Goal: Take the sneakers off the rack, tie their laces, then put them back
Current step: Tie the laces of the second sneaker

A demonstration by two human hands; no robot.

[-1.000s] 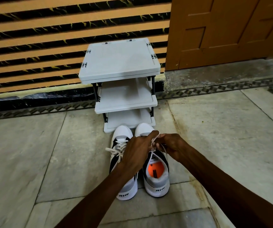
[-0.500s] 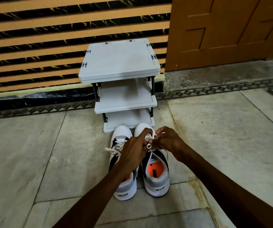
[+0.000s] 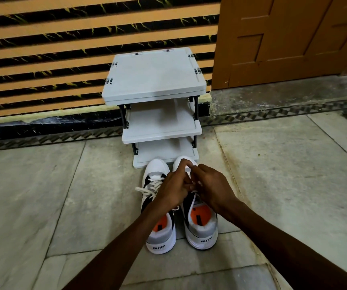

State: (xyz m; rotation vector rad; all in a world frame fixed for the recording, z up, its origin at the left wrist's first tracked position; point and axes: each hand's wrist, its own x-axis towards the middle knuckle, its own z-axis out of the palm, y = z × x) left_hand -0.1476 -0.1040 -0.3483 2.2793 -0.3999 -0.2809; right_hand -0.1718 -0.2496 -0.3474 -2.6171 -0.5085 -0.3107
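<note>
Two white, black and grey sneakers with orange insoles stand side by side on the floor, toes toward the grey three-shelf rack [image 3: 155,80]. The left sneaker [image 3: 158,233] has its white laces loose, one end trailing left. Over the right sneaker [image 3: 201,229], my left hand [image 3: 173,191] and my right hand [image 3: 210,185] meet, both pinching its white laces above the tongue. The fingers hide the knot itself. All rack shelves show bare.
The rack stands against a striped orange and black wall [image 3: 43,59]. A brown wooden door [image 3: 283,38] with a raised stone threshold [image 3: 272,101] is at the right. Grey stone floor tiles [image 3: 43,206] spread on both sides of the sneakers.
My hands have shifted slightly away from me over the right sneaker and closed together, and the lace that was pulled up earlier is now gathered between the fingers.
</note>
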